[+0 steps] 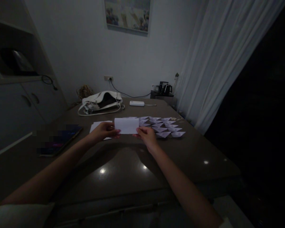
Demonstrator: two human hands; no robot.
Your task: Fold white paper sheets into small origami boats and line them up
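A white rectangle of paper [126, 126] is held up over the table between both hands. My left hand [104, 130] pinches its left edge between thumb and fingers. On the other side, my right hand [146, 135] grips the lower right corner the same way. Behind my left hand lies a stack of white paper sheets [95, 126], partly covered by it. Several folded paper boats [163, 129] stand in rows just beyond and to the right of my right hand; the held paper hides some of them.
A phone [61, 139] lies on the brown table [123, 171] at the left. Farther back are a white handbag [102, 101] and a white power bank [137, 103] with a short cable. A black kettle [166, 89] stands past the far right corner, near a white curtain [204, 63].
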